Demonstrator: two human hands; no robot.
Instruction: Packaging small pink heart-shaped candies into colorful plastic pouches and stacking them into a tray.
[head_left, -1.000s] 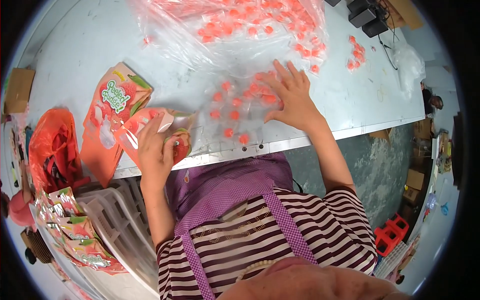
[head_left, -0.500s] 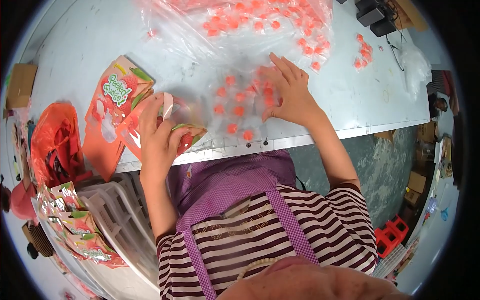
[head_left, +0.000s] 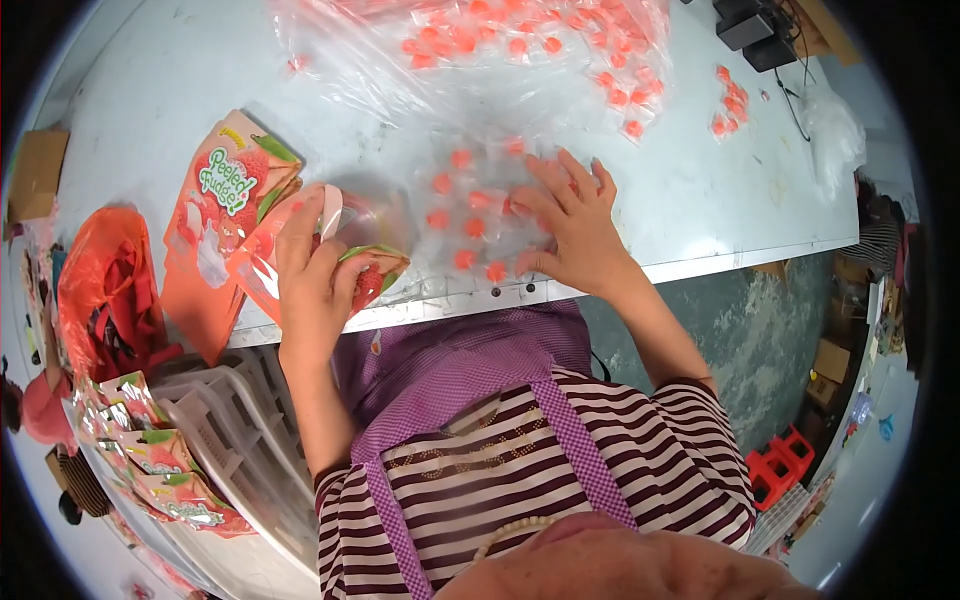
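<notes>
My left hand [head_left: 315, 275] grips a red printed pouch [head_left: 262, 245] near the table's front edge. The pouch's mouth gapes to the right, with the fingers on its top side and the thumb near its green corner. Several small clear-wrapped candies with red-orange centres [head_left: 474, 228] lie loose to the right of the pouch. Over the right side of this cluster rests my right hand [head_left: 585, 235], fingers spread and curved, fingertips among the wrappers. Some candies are hidden under it. To the left, more flat pouches [head_left: 215, 215] lie in an overlapping stack.
A large clear plastic bag [head_left: 560, 40] of the same candies spreads across the table's far side. A small candy group [head_left: 730, 105] lies at the right, near black boxes with cables [head_left: 750, 35]. Filled pouches [head_left: 165, 460] sit in a pale plastic crate [head_left: 225, 420] at lower left.
My right hand has moved nearer to the table's front edge, over candies that showed beside it before. The left hand and its pouch have hardly moved.
</notes>
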